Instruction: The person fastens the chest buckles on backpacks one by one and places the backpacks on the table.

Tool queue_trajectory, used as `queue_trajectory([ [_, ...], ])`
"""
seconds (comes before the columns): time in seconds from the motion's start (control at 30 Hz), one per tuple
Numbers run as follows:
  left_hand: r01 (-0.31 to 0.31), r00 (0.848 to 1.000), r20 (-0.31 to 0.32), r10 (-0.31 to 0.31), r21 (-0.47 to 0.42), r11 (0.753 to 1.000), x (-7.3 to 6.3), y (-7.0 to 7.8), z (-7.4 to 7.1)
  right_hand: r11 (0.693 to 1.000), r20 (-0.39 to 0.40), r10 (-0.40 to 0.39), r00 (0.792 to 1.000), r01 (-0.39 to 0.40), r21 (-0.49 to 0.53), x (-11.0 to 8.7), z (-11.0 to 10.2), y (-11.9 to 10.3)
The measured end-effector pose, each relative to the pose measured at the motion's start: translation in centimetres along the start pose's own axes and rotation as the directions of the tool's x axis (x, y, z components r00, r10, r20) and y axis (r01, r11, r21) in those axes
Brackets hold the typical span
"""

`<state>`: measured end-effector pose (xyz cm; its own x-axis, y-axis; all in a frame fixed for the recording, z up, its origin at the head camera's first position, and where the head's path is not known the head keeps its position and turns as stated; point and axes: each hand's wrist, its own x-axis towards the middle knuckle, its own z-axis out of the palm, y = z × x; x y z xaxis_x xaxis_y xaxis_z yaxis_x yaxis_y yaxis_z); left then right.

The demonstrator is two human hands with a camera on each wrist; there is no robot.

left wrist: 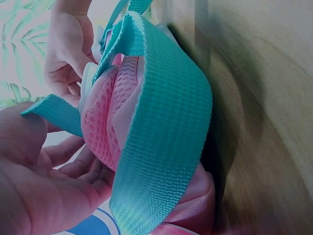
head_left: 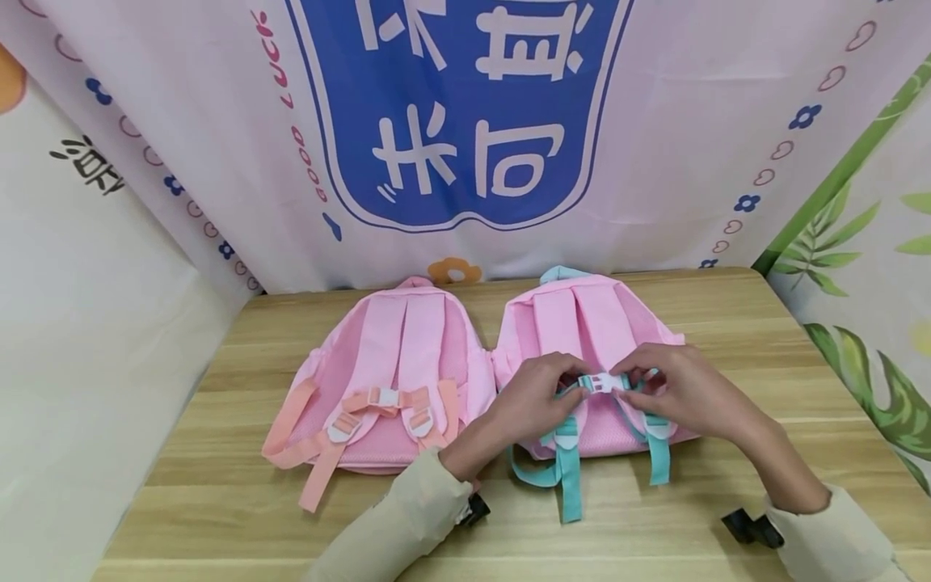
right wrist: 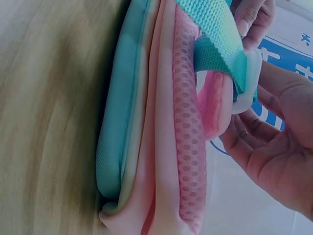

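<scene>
A pink backpack (head_left: pixel 560 323) with teal straps lies on the table, shoulder straps facing up. Above its lower part, a white side-release buckle (head_left: pixel 604 383) is held between both hands. Its two halves meet; whether they are fully locked cannot be told. The left hand (head_left: pixel 541 392) pinches the buckle's left end and its teal webbing, while the right hand (head_left: pixel 680 388) pinches the right end. In the left wrist view, a wide teal strap (left wrist: pixel 171 112) loops in front and the buckle is hidden. The right wrist view shows a white strap adjuster (right wrist: pixel 248 81) beside the right hand's fingers.
A second pink backpack (head_left: pixel 378 339), with orange straps and a white buckle (head_left: pixel 384 397) at its middle, lies close on the left. Both rest on a wooden table (head_left: pixel 218 501). A printed curtain (head_left: pixel 655 162) hangs behind the table's far edge.
</scene>
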<state>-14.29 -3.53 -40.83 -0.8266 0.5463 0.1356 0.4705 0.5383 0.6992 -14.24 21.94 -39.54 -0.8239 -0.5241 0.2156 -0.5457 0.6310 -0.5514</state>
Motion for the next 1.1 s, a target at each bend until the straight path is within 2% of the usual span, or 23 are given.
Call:
queue_trajectory([
  [0.17, 0.030, 1.000, -0.009, -0.030, 0.000, 1.000, 0.01, 0.14, -0.06, 1.000, -0.002, 0.012, 1.000, -0.012, 0.008, 0.00, -0.01, 0.01],
  [0.4, 0.027, 1.000, -0.005, -0.027, 0.024, 0.999, 0.09, -0.07, -0.11, 1.000, -0.005, 0.002, 1.000, -0.001, 0.015, 0.03, 0.01, 0.14],
  [0.67, 0.001, 0.998, -0.058, 0.002, 0.039, 0.999, 0.05, -0.07, 0.00, 0.997, -0.039, -0.078, 0.996, 0.079, 0.021, 0.13, 0.27, 0.34],
  [0.93, 0.036, 0.995, -0.099, -0.034, 0.017, 0.999, -0.04, 0.16, 0.28, 0.993, -0.065, -0.105, 0.992, 0.108, 0.049, 0.09, 0.31, 0.33],
  [1.1, 0.085, 0.986, -0.144, -0.089, -0.033, 0.996, -0.03, 0.28, 0.36, 0.996, -0.079, -0.069, 0.994, 0.074, 0.059, 0.13, 0.28, 0.35],
])
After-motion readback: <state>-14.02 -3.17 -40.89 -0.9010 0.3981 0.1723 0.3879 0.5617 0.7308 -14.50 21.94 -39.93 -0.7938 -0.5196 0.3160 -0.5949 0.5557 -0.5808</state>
